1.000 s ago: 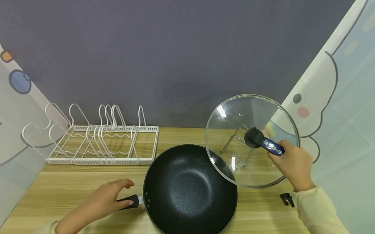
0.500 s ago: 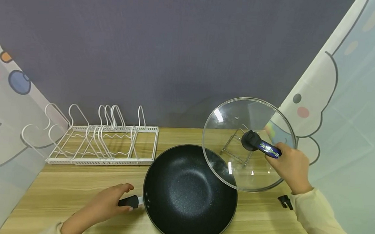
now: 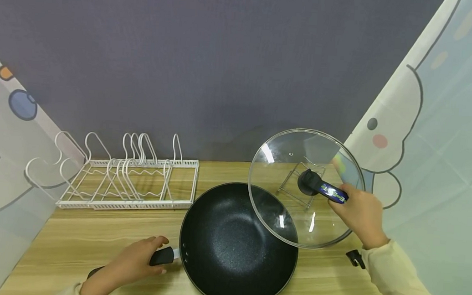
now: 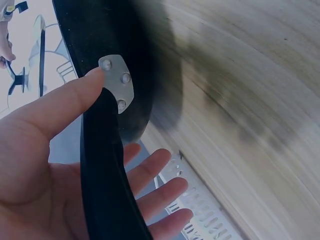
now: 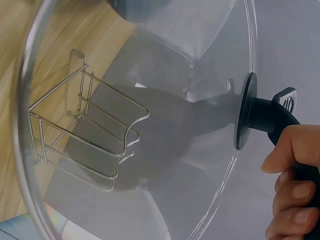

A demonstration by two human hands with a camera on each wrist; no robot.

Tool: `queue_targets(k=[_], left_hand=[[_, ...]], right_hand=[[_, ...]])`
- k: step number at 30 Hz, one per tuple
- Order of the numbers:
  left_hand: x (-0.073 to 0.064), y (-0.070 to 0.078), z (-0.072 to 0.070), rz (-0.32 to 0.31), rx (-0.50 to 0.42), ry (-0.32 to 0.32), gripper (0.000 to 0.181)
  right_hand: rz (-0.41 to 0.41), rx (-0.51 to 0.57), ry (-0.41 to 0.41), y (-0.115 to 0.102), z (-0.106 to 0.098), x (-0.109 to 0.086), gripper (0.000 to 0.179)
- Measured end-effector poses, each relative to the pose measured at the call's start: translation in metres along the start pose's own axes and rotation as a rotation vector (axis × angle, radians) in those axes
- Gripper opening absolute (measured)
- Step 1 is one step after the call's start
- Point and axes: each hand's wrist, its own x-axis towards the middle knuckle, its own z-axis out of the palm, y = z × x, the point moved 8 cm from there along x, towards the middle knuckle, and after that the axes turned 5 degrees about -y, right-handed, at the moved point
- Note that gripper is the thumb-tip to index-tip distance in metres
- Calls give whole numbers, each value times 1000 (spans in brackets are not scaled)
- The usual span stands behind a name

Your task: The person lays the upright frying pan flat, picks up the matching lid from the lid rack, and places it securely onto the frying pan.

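A black wok [image 3: 237,248] stands on the wooden table, its handle [image 3: 162,255] pointing left. My left hand [image 3: 135,259] is around that handle. In the left wrist view its thumb lies near the riveted metal bracket [image 4: 119,82], and the loosely extended fingers [image 4: 162,192] are spread on the handle's far side, not wrapped round it. My right hand [image 3: 362,216] grips the black handle [image 3: 331,192] of a clear glass lid [image 3: 273,173]. Held tilted above the table, the lid overlaps the wok's upper right in the head view.
Behind the lid, seen through its glass, a small metal wire stand [image 5: 80,136] rests on the table. At the back left is a white wire rack [image 3: 141,203] with several upright loops. A dark grey panel [image 3: 233,65] rises behind the table, with printed cloth on both sides.
The lid has moved left and slightly nearer to me with my right hand. My left hand has shifted slightly at the handle. The wok has stayed in place.
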Motion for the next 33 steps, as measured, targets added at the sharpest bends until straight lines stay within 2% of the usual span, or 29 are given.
queue_targets(k=[6, 16, 25, 33], left_hand=[[0, -1, 2, 5, -5, -9, 56], [0, -3, 8, 15, -18, -13, 45], [3, -5, 12, -12, 20, 0, 33], [5, -3, 11, -44, 54, 42, 28]], right_hand=[[11, 5, -30, -3, 2, -1, 15], [-35, 8, -19, -11, 4, -3, 14], [-37, 3, -28, -12, 7, -5, 15], [-39, 14, -66, -14, 11, -7, 16]])
